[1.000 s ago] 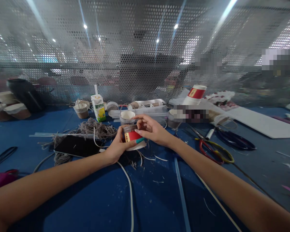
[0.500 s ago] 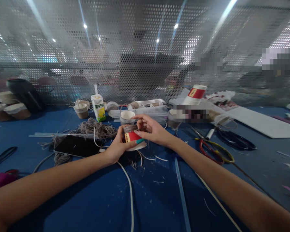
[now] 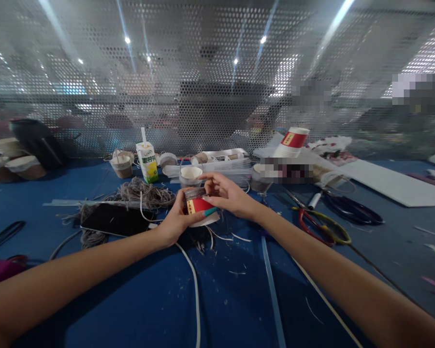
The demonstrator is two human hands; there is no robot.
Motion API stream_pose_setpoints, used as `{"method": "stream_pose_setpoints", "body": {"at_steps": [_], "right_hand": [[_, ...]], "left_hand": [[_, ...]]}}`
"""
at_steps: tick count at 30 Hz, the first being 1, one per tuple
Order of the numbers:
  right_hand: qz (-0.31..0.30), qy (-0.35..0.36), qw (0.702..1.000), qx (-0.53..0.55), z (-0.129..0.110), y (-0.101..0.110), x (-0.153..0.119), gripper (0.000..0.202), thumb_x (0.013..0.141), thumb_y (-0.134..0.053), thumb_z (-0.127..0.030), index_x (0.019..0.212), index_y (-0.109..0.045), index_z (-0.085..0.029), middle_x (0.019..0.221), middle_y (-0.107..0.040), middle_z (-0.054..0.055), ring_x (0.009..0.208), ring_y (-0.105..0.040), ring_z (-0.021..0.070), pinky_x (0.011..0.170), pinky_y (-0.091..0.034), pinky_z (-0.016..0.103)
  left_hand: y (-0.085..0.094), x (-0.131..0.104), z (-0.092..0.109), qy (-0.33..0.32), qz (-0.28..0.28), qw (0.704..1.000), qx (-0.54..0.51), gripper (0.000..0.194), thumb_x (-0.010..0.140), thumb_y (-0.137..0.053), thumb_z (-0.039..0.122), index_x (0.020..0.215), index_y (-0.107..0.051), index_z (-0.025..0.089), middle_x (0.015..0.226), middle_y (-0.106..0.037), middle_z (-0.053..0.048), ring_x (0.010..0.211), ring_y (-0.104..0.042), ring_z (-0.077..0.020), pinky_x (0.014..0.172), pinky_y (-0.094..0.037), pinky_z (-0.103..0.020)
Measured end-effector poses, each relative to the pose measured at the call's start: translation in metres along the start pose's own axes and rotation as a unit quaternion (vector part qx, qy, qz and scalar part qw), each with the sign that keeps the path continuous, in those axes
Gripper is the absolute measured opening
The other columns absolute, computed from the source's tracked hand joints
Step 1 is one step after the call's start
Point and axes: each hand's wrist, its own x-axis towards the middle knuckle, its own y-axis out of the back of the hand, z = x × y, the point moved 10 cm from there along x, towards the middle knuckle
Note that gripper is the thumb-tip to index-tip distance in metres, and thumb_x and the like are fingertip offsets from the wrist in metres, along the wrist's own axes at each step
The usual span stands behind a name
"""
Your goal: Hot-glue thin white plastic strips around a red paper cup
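A red and cream paper cup [image 3: 199, 206] is tilted in my left hand [image 3: 174, 220], which is wrapped round its side with the thumb, bearing a teal nail, across the front. Grey cord [image 3: 195, 191] is wound in rows about the cup's upper end. My right hand [image 3: 229, 194] bends over the cup's right side, its thumb and curled fingers pinching at the wound cord while the index finger reaches out above. Where the cord's loose end runs between those fingers is hard to make out. Right behind the hands stands a pale cup with a handle [image 3: 191, 175].
A tangle of grey cord [image 3: 141, 193] and a black phone [image 3: 116, 220] lie left. A drink carton [image 3: 147, 162] stands behind them. Scissors [image 3: 321, 227] with red and yellow handles rest right, near a stack of paper cups [image 3: 293, 142]. White strips [image 3: 195, 290] cross the blue table.
Almost nothing differs. My right hand has shifted very slightly at the cup's cord-wound end; my left hand keeps the same hold.
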Motion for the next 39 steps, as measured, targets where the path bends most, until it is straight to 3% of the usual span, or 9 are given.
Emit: {"method": "stream_pose_setpoints", "body": {"at_steps": [4, 12, 32, 39], "right_hand": [[-0.007, -0.026, 0.999, 0.031, 0.0051, 0.0006, 0.0012, 0.043, 0.073, -0.057, -0.025, 0.114, -0.045, -0.019, 0.078, -0.044, -0.002, 0.065, -0.044, 0.0105, 0.06, -0.039, 0.028], [0.005, -0.001, 1.0, 0.002, 0.0037, 0.0014, -0.0007, 0.043, 0.076, -0.062, -0.027, 0.115, -0.046, -0.019, 0.079, -0.044, -0.003, 0.072, -0.047, 0.0107, 0.071, -0.042, 0.03], [0.001, -0.007, 0.999, -0.04, -0.0012, -0.0004, -0.001, 0.047, 0.072, -0.061, -0.026, 0.115, -0.043, -0.018, 0.078, -0.042, -0.003, 0.068, -0.044, 0.0104, 0.063, -0.037, 0.028], [-0.002, -0.02, 0.999, 0.042, 0.0006, 0.0, 0.0008, 0.038, 0.076, -0.056, -0.031, 0.111, -0.045, -0.019, 0.077, -0.044, -0.002, 0.063, -0.046, 0.0103, 0.054, -0.037, 0.025]], "left_hand": [[-0.0005, -0.0003, 0.0, 0.001, -0.003, 1.0, -0.001, 0.06, 0.06, -0.079, 0.016, 0.109, -0.044, 0.023, 0.096, -0.062, 0.0, 0.081, -0.061, -0.0141, 0.076, -0.049, -0.028], [-0.0015, -0.0012, 0.0004, -0.001, -0.005, 1.0, 0.002, 0.059, 0.061, -0.078, 0.015, 0.108, -0.044, 0.023, 0.096, -0.061, 0.0, 0.082, -0.059, -0.0134, 0.076, -0.048, -0.027], [-0.0016, -0.0019, 0.0016, -0.007, -0.008, 1.0, 0.021, 0.059, 0.061, -0.078, 0.016, 0.109, -0.044, 0.023, 0.1, -0.061, -0.001, 0.088, -0.06, -0.0157, 0.078, -0.049, -0.028], [-0.0013, -0.0016, 0.0011, 0.003, -0.004, 1.0, -0.002, 0.062, 0.059, -0.079, 0.015, 0.109, -0.045, 0.024, 0.098, -0.062, -0.001, 0.082, -0.061, -0.0149, 0.076, -0.049, -0.029]]}}
